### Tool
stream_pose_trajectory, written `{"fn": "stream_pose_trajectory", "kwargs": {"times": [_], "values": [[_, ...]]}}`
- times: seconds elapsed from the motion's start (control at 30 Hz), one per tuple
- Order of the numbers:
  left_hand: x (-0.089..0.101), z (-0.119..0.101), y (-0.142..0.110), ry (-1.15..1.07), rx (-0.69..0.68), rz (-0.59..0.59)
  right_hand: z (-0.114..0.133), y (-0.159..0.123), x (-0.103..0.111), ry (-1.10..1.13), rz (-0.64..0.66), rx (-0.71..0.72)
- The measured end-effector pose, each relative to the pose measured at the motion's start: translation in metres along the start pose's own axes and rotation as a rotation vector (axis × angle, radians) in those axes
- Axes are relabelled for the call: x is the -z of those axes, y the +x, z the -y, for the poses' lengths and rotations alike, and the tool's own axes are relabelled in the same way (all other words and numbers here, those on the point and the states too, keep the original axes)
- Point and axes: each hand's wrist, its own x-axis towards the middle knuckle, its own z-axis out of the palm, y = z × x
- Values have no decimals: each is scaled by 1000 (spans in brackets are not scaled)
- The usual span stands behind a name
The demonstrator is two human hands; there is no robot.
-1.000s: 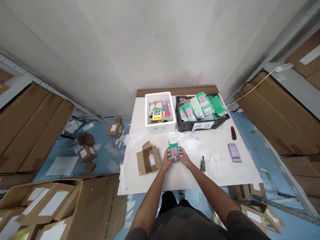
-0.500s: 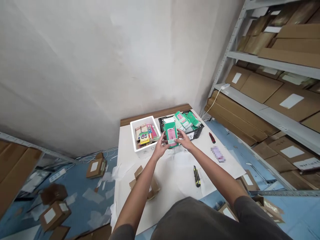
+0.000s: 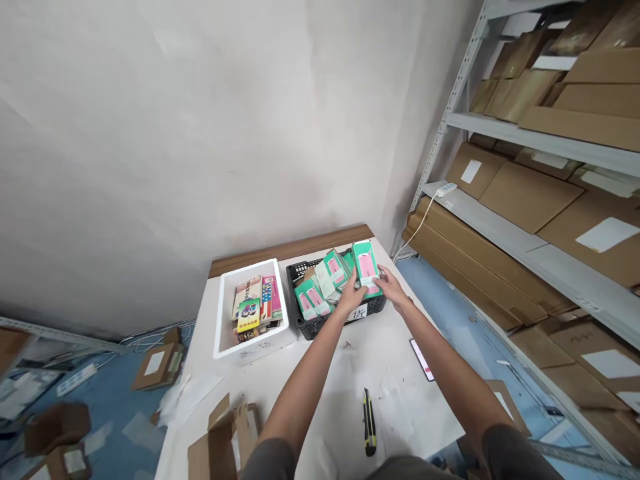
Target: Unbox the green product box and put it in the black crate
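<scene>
Between my two hands is a green box [image 3: 367,261] with a pink picture on its front, standing tilted at the right end of a black plastic crate [image 3: 311,328]. My left hand [image 3: 352,295] grips its lower left side, and my right hand [image 3: 391,287] has the lower right side. Whether the box's bottom rests on the things in the crate is hidden. Other green-and-pink boxes [image 3: 311,298] lie in the crate, left of the held one. A white label with black writing is on the crate's front.
Left of the crate stands a white foam box [image 3: 218,337] holding several books [image 3: 249,315]. A utility knife [image 3: 369,423], a phone [image 3: 423,360] and an opened cardboard box [image 3: 220,440] lie on the white table [image 3: 300,393]. Shelves of cartons [image 3: 530,193] rise on the right.
Both hands have carried the green box from before the crate to its right end. My view has shifted, so the table contents appear lower and farther left.
</scene>
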Motion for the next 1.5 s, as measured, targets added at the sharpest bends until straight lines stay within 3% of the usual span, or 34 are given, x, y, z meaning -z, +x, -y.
{"fn": "stream_pose_trajectory", "kwargs": {"times": [0.1, 0.2, 0.37, 0.5, 0.63, 0.73, 0.9, 1.0, 1.07, 1.17, 1.27, 1.33, 1.5], "values": [[1, -15, 29, 106, 66, -174, 1, 45, -2, -160, -36, 37], [23, -15, 22, 213, 3, -315, -1, 55, -11, -357, -121, 66], [79, 17, -40, 205, -54, -401, 0, 9, -29, -417, -121, 192], [121, 52, -95, 205, -115, -395, 9, -43, -65, -442, 0, 323], [167, 83, -168, 195, -71, -368, 10, -99, -127, -459, 141, 376], [215, 108, -241, 203, 30, -388, -1, -148, -191, -462, 246, 357], [300, 159, -365, 342, 153, -407, -42, -244, -313, -429, 472, 284], [327, 190, -423, 498, 244, -335, -72, -297, -372, -469, 650, 247], [332, 210, -451, 602, 378, -268, -92, -324, -395, -598, 745, 209], [325, 236, -484, 660, 553, -115, -123, -355, -400, -858, 830, 63], [306, 258, -507, 614, 586, 6, -152, -384, -378, -1002, 887, -97], [292, 269, -518, 590, 561, 5, -171, -406, -359, -1034, 899, -108], [271, 277, -522, 554, 432, -38, -192, -442, -331, -963, 710, -56]]}}
